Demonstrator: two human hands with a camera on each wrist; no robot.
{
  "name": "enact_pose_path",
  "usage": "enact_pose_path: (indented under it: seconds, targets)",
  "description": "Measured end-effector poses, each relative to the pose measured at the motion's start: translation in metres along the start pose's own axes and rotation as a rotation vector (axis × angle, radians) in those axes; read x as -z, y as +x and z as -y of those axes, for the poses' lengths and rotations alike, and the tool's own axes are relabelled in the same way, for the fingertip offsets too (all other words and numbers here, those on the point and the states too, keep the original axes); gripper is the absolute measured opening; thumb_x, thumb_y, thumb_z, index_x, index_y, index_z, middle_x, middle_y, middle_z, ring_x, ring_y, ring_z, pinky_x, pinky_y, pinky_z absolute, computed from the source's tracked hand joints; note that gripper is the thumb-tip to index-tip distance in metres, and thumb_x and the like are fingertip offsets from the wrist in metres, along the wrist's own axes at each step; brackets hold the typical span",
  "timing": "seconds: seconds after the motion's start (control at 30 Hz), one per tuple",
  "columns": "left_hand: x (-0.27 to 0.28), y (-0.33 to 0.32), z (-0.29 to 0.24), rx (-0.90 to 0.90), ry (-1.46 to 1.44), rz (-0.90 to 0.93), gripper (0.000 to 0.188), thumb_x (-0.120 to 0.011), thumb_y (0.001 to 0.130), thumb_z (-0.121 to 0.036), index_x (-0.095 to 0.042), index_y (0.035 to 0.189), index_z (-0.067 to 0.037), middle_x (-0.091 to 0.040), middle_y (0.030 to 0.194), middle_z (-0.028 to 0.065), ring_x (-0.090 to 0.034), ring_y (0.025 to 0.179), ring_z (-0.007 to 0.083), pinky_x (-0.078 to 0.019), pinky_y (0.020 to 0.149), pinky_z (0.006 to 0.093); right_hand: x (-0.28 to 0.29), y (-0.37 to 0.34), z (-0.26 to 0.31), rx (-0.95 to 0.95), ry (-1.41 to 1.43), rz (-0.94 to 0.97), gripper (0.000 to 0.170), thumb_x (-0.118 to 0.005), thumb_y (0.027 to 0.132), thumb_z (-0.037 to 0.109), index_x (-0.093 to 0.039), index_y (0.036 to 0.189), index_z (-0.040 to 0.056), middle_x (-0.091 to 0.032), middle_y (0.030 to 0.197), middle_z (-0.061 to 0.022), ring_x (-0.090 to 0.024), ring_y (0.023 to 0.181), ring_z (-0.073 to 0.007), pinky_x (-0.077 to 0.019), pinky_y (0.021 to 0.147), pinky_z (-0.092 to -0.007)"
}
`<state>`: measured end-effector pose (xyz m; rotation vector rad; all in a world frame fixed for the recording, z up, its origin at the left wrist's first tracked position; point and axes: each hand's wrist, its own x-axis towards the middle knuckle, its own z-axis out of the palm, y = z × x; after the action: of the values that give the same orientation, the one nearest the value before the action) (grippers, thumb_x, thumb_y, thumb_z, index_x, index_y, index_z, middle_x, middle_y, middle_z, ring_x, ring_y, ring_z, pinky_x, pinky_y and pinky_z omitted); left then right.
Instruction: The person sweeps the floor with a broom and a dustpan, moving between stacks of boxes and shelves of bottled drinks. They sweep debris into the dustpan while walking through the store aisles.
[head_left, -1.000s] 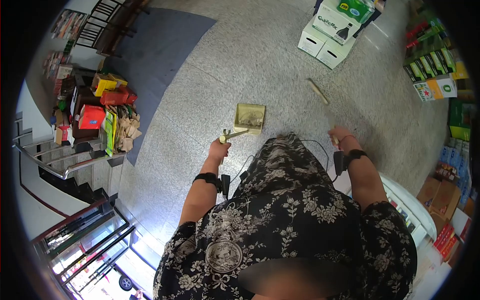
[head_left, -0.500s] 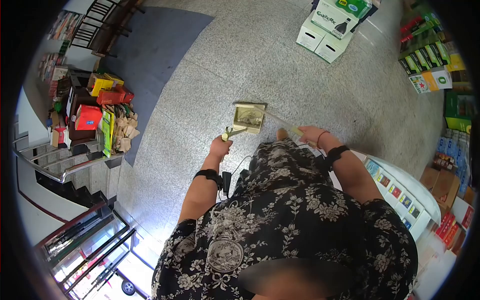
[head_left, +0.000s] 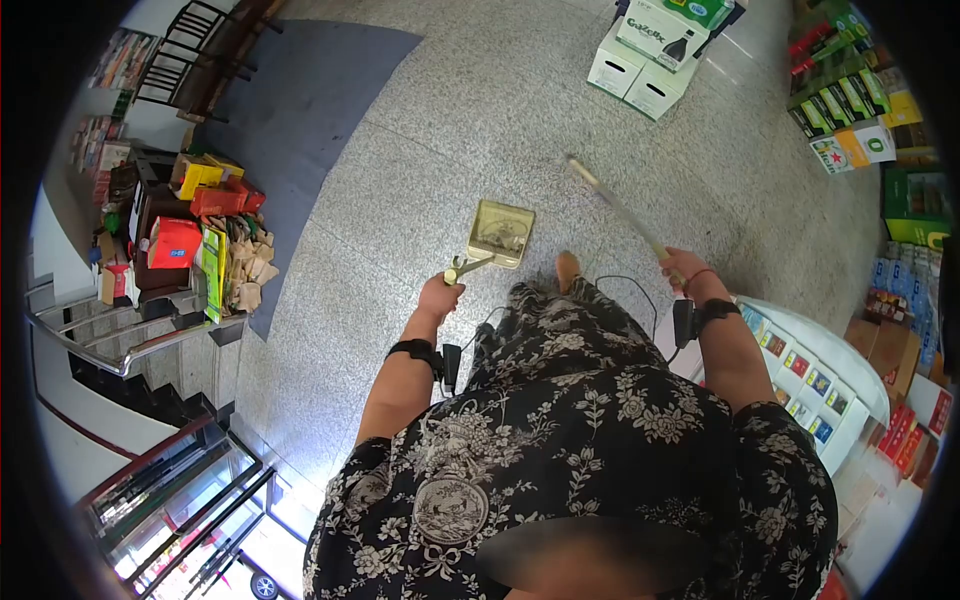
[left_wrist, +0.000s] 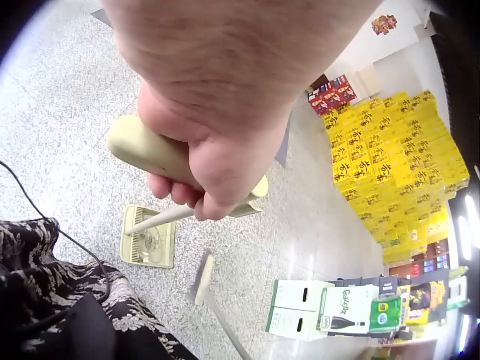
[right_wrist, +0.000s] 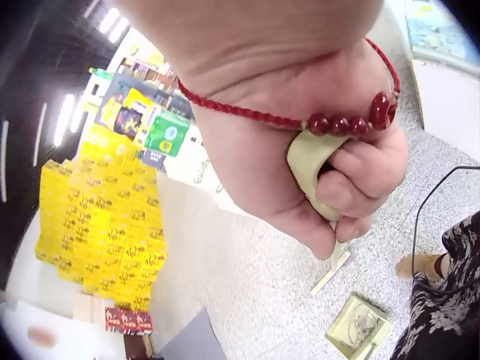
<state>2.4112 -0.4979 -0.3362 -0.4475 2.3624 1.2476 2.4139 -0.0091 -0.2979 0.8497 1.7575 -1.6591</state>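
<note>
My left hand [head_left: 440, 296] grips the handle of a pale yellow dustpan [head_left: 479, 228], whose tray lies on the speckled floor and has greyish debris inside. In the left wrist view the fingers curl round the thick end of the handle [left_wrist: 154, 146]. My right hand [head_left: 685, 268] holds a long-handled broom [head_left: 630, 214], its stick slanting forward and leftward. The broom's narrow head [left_wrist: 204, 277] is low over the floor, beyond the dustpan and to its right. From the right wrist view, the fingers wrap the pale grip [right_wrist: 309, 161] of the broom.
A foot [head_left: 568, 268] stands just right of the dustpan. White and green cartons [head_left: 650, 60] are stacked ahead. A display counter [head_left: 800, 375] is close on the right, a grey mat [head_left: 290, 110] lies ahead left, and a stair railing [head_left: 130, 350] runs at left.
The broom swung left to the dustpan's far edge half a second ago, then back out to the right and forward. The left hand and dustpan have barely moved.
</note>
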Motion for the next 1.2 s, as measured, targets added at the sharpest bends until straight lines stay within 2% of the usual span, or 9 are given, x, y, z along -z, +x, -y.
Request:
enact_pose_path:
  seconds: [0.23, 0.33, 0.53, 0.57, 0.67, 0.87, 1.0, 1.07, 1.2]
  targets:
    - [0.004, -0.004, -0.007, -0.021, 0.024, 0.01, 0.027, -0.06, 0.073, -0.014, -0.057, 0.094, 0.002, -0.057, 0.06, 0.0083, -0.053, 0.046, 0.0154, -0.0445, 0.045, 0.0294, -0.011, -0.003, -0.009, -0.001, -0.036, -0.154, 0.014, -0.058, 0.075, 0.007, -0.049, 0.086, 0.0045, -0.046, 0.059, -0.005, -0.042, 0.036, -0.0164, -0.0315, 0.029, -0.0299]
    - [0.008, -0.005, -0.011, -0.009, 0.027, 0.02, 0.027, -0.06, 0.073, -0.014, -0.057, 0.095, 0.002, -0.057, 0.06, 0.0088, -0.054, 0.046, 0.0156, -0.0447, 0.045, 0.0294, -0.018, -0.022, -0.002, -0.089, 0.075, -0.125, 0.013, -0.059, 0.075, 0.006, -0.049, 0.083, 0.0046, -0.046, 0.057, -0.0048, -0.042, 0.036, -0.0162, -0.032, 0.029, -0.0302]
    - [-0.005, 0.001, -0.032, -0.043, 0.046, 0.013, 0.027, -0.058, 0.072, -0.014, -0.057, 0.094, 0.002, -0.056, 0.059, 0.0084, -0.053, 0.045, 0.0161, -0.0448, 0.045, 0.0296, -0.015, -0.014, -0.013, 0.081, -0.166, 0.127, 0.016, -0.06, 0.073, 0.009, -0.052, 0.086, 0.0096, -0.046, 0.06, -0.0017, -0.041, 0.04, -0.0108, -0.0301, 0.031, -0.0245]
    - [-0.005, 0.002, -0.031, -0.031, 0.056, 0.022, 0.027, -0.057, 0.072, -0.014, -0.057, 0.093, 0.001, -0.057, 0.059, 0.0084, -0.053, 0.045, 0.0163, -0.0449, 0.045, 0.0298, -0.023, -0.017, -0.01, 0.053, -0.128, 0.145, 0.024, -0.06, 0.071, 0.009, -0.054, 0.095, 0.0094, -0.046, 0.061, -0.0016, -0.041, 0.04, -0.0097, -0.0302, 0.031, -0.0246]
    - [-0.007, 0.003, -0.033, -0.011, 0.095, 0.032, 0.027, -0.057, 0.071, -0.014, -0.057, 0.093, 0.001, -0.057, 0.059, 0.0087, -0.053, 0.045, 0.0166, -0.0452, 0.045, 0.03, -0.046, -0.022, 0.007, 0.075, -0.312, 0.21, 0.024, -0.057, 0.071, 0.004, -0.052, 0.094, 0.0063, -0.047, 0.06, -0.0039, -0.042, 0.039, -0.0146, -0.031, 0.031, -0.0294]
    - [-0.006, -0.002, -0.03, 0.021, 0.075, 0.055, 0.029, -0.058, 0.071, -0.014, -0.057, 0.094, 0.003, -0.057, 0.061, 0.0093, -0.054, 0.048, 0.0163, -0.0461, 0.045, 0.0304, -0.074, -0.028, 0.021, 0.104, -0.386, 0.308, 0.03, -0.058, 0.066, 0.009, -0.054, 0.096, 0.0078, -0.048, 0.063, -0.0022, -0.042, 0.039, -0.0151, -0.0342, 0.036, -0.0292]
    - [-0.006, -0.011, -0.034, 0.022, 0.051, 0.051, 0.029, -0.059, 0.07, -0.013, -0.057, 0.096, 0.003, -0.057, 0.062, 0.009, -0.054, 0.05, 0.0158, -0.046, 0.045, 0.0298, -0.041, -0.017, 0.019, 0.139, -0.418, 0.331, 0.029, -0.058, 0.068, 0.01, -0.054, 0.097, 0.0077, -0.048, 0.063, -0.0015, -0.042, 0.039, -0.014, -0.032, 0.035, -0.0282]
    - [-0.009, -0.019, -0.041, 0.035, 0.053, 0.052, 0.029, -0.059, 0.07, -0.012, -0.057, 0.096, 0.003, -0.057, 0.063, 0.0088, -0.054, 0.05, 0.0156, -0.0459, 0.045, 0.0296, -0.018, -0.015, 0.017, 0.107, -0.271, 0.344, 0.048, -0.059, 0.071, 0.012, -0.05, 0.117, 0.0092, -0.049, 0.065, -0.0021, -0.038, 0.037, -0.0087, -0.0255, 0.031, -0.0243]
    - [-0.016, -0.023, -0.056, 0.04, 0.021, 0.025, 0.028, -0.059, 0.07, -0.011, -0.057, 0.095, 0.002, -0.057, 0.064, 0.0079, -0.053, 0.05, 0.0146, -0.0452, 0.044, 0.029, 0.031, -0.043, 0.022, 0.064, -0.187, 0.246, 0.045, -0.058, 0.072, 0.011, -0.05, 0.117, 0.0099, -0.048, 0.064, -0.0014, -0.038, 0.035, -0.0085, -0.0259, 0.03, -0.024]
